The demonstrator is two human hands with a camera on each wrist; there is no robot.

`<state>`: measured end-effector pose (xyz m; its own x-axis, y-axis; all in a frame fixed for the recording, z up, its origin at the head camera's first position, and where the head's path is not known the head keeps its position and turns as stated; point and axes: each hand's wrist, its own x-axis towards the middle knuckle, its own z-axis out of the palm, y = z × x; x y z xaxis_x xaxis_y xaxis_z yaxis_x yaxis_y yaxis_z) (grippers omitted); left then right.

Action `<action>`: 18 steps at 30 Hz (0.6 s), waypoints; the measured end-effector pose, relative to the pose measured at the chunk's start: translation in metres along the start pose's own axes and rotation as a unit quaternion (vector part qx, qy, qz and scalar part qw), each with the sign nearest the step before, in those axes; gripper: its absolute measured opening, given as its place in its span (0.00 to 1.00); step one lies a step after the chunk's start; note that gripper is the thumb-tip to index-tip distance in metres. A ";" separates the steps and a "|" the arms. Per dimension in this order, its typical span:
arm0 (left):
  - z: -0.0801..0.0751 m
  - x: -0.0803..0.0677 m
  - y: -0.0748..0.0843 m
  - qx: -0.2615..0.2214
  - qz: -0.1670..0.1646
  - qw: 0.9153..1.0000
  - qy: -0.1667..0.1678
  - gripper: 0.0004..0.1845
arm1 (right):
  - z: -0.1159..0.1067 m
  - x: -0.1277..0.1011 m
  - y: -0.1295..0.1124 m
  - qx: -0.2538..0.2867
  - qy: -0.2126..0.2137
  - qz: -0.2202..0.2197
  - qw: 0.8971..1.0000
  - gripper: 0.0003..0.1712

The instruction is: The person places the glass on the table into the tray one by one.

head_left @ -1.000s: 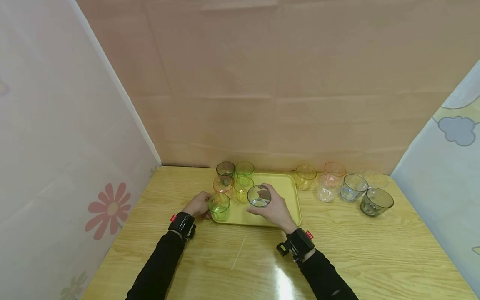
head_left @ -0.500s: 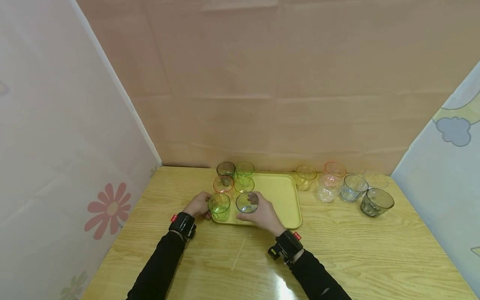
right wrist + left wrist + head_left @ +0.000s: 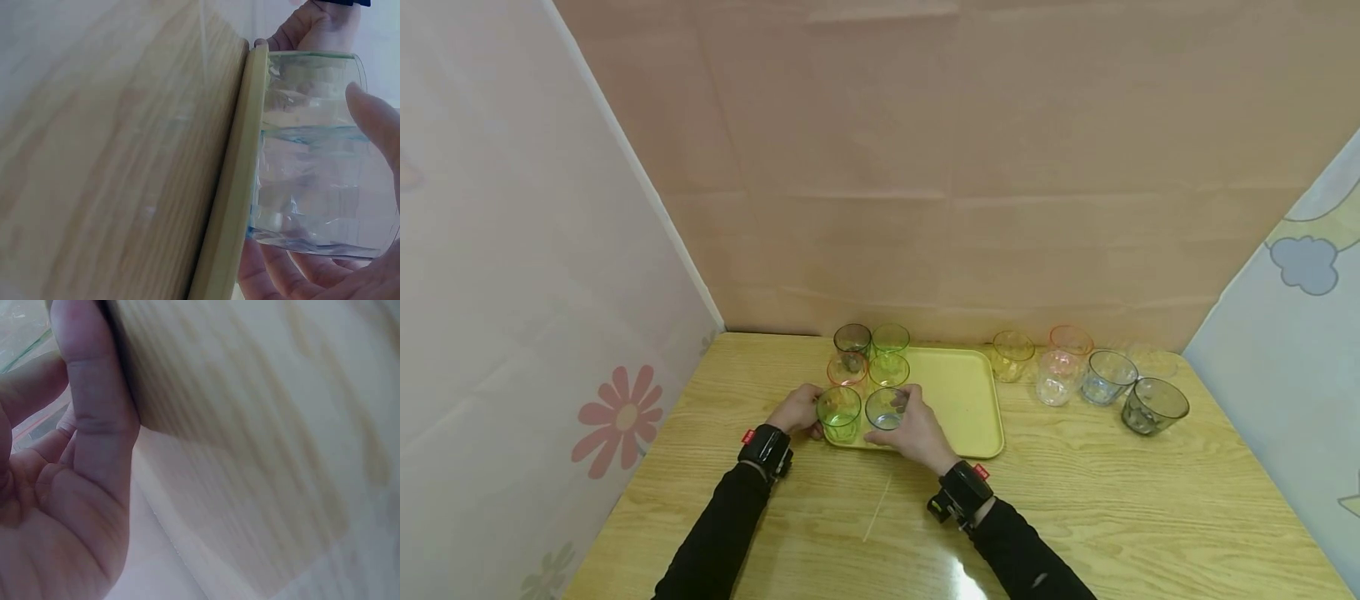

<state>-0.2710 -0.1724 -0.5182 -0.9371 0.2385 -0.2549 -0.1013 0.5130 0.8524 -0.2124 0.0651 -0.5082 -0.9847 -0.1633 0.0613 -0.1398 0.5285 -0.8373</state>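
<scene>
My right hand (image 3: pixel 917 432) curls around a clear bluish glass tumbler (image 3: pixel 886 408) on the yellow plastic tray's (image 3: pixel 970 400) near-left corner. My left hand (image 3: pixel 796 410) apparently grips the adjacent green glass tumbler (image 3: pixel 838 413).

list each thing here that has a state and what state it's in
left hand: curled on the green cup
right hand: grips the pale blue cup
green cup: upright, on the tray's near left corner
pale blue cup: upright, on the tray beside the green cup
tray: flat on the table, right half bare
six cups right of the tray: upright on the table
</scene>
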 end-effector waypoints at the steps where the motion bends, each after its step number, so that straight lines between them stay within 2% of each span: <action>1: 0.000 0.000 0.000 0.001 -0.001 1.000 0.001 0.08 | 0.001 0.001 0.000 -0.002 0.000 0.003 1.000 0.53; 18: -0.001 -0.001 0.002 0.013 0.002 1.000 -0.006 0.09 | 0.003 0.000 -0.003 -0.005 0.003 0.012 1.000 0.55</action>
<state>-0.2706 -0.1720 -0.5157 -0.9336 0.2494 -0.2574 -0.0897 0.5328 0.8415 -0.2119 0.0605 -0.5072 -0.9882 -0.1465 0.0450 -0.1180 0.5402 -0.8332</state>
